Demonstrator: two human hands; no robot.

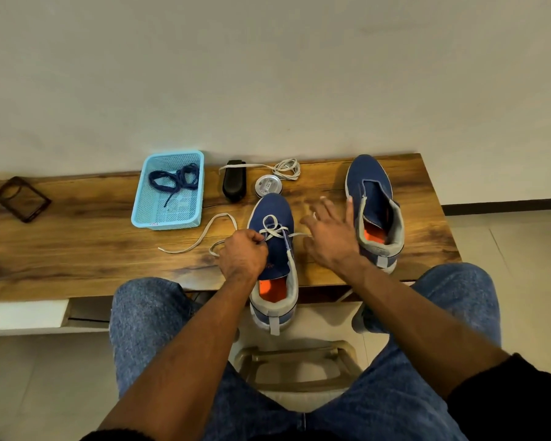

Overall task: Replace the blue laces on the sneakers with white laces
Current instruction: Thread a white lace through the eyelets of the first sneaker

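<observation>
Two bare forearms, left hand [243, 252] and right hand [330, 232] both uncovered, no gloves, no watch or wristband. Small pale spot on one right-hand finger, possibly a ring, too blurred to confirm. Black sleeves [509, 399] cover the upper arms only, ending near the elbows; right one is plain dark fabric, left one just a dark sliver at the near frame edge. Blue denim jeans [147, 316] on both legs, faded mottled wash, centre seam showing at the near edge
</observation>
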